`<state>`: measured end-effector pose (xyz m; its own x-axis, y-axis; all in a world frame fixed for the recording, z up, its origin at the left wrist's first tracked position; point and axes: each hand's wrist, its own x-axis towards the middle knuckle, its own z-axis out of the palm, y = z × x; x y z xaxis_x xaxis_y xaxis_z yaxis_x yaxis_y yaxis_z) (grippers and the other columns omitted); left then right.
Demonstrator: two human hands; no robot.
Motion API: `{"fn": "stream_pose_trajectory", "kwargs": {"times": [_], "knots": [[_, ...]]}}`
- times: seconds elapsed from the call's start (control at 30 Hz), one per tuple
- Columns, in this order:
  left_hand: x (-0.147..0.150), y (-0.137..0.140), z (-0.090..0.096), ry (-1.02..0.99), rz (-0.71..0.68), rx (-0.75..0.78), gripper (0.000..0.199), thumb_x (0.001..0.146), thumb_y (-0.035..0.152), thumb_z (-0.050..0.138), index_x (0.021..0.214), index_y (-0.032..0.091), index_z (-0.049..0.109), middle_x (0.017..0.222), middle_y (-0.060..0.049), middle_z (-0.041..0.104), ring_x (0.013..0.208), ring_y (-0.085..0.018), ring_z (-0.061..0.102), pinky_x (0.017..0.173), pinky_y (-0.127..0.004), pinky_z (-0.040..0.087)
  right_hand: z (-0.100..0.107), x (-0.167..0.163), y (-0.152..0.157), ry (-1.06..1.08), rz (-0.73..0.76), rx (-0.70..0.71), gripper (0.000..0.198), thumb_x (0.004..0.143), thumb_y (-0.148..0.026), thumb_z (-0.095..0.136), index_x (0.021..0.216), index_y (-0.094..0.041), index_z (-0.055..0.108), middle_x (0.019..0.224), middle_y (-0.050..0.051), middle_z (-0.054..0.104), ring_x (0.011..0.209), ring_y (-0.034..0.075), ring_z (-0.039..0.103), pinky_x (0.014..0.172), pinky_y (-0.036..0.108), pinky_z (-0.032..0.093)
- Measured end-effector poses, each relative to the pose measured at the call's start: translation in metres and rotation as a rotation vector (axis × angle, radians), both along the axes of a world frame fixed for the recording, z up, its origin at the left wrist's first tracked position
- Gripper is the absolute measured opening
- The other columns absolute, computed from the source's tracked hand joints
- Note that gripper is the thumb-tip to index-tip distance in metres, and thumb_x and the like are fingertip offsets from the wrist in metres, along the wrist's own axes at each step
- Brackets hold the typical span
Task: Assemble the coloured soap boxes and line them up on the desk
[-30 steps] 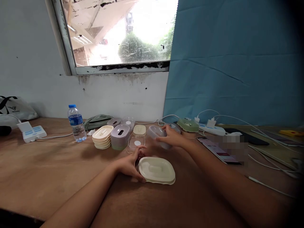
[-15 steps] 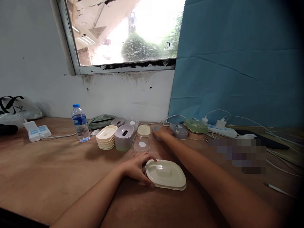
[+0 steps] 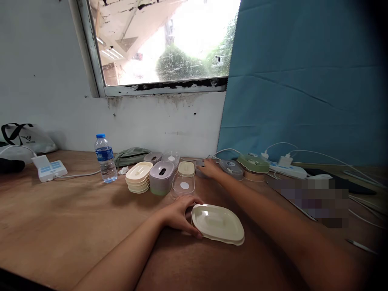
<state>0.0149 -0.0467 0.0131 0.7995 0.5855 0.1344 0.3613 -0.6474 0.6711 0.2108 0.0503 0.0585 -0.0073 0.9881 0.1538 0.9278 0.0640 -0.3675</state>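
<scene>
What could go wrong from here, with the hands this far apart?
1. The right hand is in among the back-row containers, so it might nudge the stickered grey container close beside it.
2. The left hand grasps only the left end of the pale lid, which could swivel if bumped.
3. The clear container sits just behind the left hand and could be knocked.

Oval lid (image 3: 217, 223) tinted pale yellow-green; tub (image 3: 199, 166) under right hand (image 3: 210, 167) tinted grey. Lid stack (image 3: 139, 174) coloured cream. Lilac tub stack (image 3: 161, 178) banded green at base. Clear box (image 3: 183, 191) marked with white disc (image 3: 184, 185). Bottle (image 3: 105, 159) capped and labelled blue. Cloth (image 3: 298, 89) coloured plain teal-blue.
</scene>
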Motion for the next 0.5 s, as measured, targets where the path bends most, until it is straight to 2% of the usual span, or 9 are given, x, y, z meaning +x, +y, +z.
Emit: {"fn": "stream_pose_trajectory", "kwargs": {"times": [0.07,0.17,0.23,0.27,0.3,0.37,0.43,0.5], "knots": [[0.001,0.000,-0.001,-0.023,-0.025,-0.005,0.076,0.047,0.037,0.077,0.115,0.024,0.045,0.116,-0.005,0.048,0.109,-0.026,0.042,0.096,-0.038,0.033,0.002,0.003,-0.028,0.001,0.142,0.030,0.034,0.082,-0.031,0.052,0.113,-0.016,0.051,0.123,0.010,0.049,0.114,0.022,0.044,0.096,0.034,0.035],[0.002,0.000,-0.003,-0.083,-0.088,-0.033,0.069,0.048,0.034,0.078,0.109,0.023,0.050,0.117,-0.005,0.048,0.110,-0.025,0.043,0.096,-0.037,0.032,0.005,0.018,-0.087,0.004,0.400,-0.035,0.032,0.077,-0.031,0.057,0.108,-0.026,0.056,0.112,0.000,0.059,0.104,0.017,0.053,0.089,0.026,0.042],[0.003,0.001,-0.005,-0.167,-0.120,-0.106,0.062,0.045,0.032,0.079,0.101,0.022,0.054,0.119,-0.005,0.046,0.112,-0.025,0.042,0.098,-0.036,0.030,0.006,0.034,-0.133,0.012,0.702,-0.107,0.036,0.073,-0.037,0.059,0.108,-0.030,0.056,0.115,0.001,0.057,0.106,0.020,0.053,0.089,0.031,0.043],[0.004,0.001,-0.006,-0.225,-0.139,-0.171,0.058,0.045,0.031,0.080,0.097,0.021,0.056,0.120,-0.005,0.044,0.113,-0.024,0.042,0.098,-0.036,0.030,0.007,0.043,-0.154,-0.002,0.752,-0.098,0.041,0.069,-0.040,0.063,0.109,-0.031,0.055,0.121,0.002,0.053,0.111,0.022,0.049,0.092,0.033,0.041],[0.004,0.002,-0.006,-0.289,-0.163,-0.254,0.055,0.044,0.029,0.080,0.093,0.020,0.056,0.120,-0.005,0.043,0.113,-0.024,0.042,0.098,-0.036,0.030,0.006,0.051,-0.174,-0.022,0.795,-0.104,0.048,0.064,-0.041,0.067,0.110,-0.032,0.055,0.125,0.003,0.050,0.114,0.024,0.046,0.092,0.034,0.041],[0.005,0.003,-0.008,-0.413,-0.222,-0.433,0.051,0.045,0.024,0.080,0.089,0.019,0.055,0.118,-0.006,0.044,0.111,-0.022,0.043,0.095,-0.034,0.033,0.001,0.067,-0.204,-0.031,0.769,-0.105,0.046,0.063,-0.039,0.069,0.107,-0.033,0.056,0.129,0.004,0.046,0.115,0.025,0.046,0.091,0.034,0.042],[0.004,0.004,-0.009,-0.497,-0.268,-0.576,0.048,0.048,0.021,0.080,0.088,0.017,0.054,0.112,-0.006,0.046,0.105,-0.020,0.047,0.088,-0.031,0.038,-0.009,0.076,-0.221,-0.031,0.728,-0.078,0.030,0.074,-0.031,0.061,0.104,-0.032,0.058,0.125,0.005,0.048,0.114,0.022,0.047,0.091,0.032,0.043],[0.003,0.005,-0.010,-0.533,-0.281,-0.662,0.046,0.051,0.019,0.079,0.089,0.017,0.053,0.106,-0.006,0.049,0.096,-0.016,0.050,0.080,-0.027,0.041,-0.022,0.079,-0.227,-0.041,0.716,0.000,0.022,0.083,-0.023,0.048,0.102,-0.029,0.058,0.120,0.006,0.051,0.113,0.019,0.047,0.092,0.032,0.042]]}}
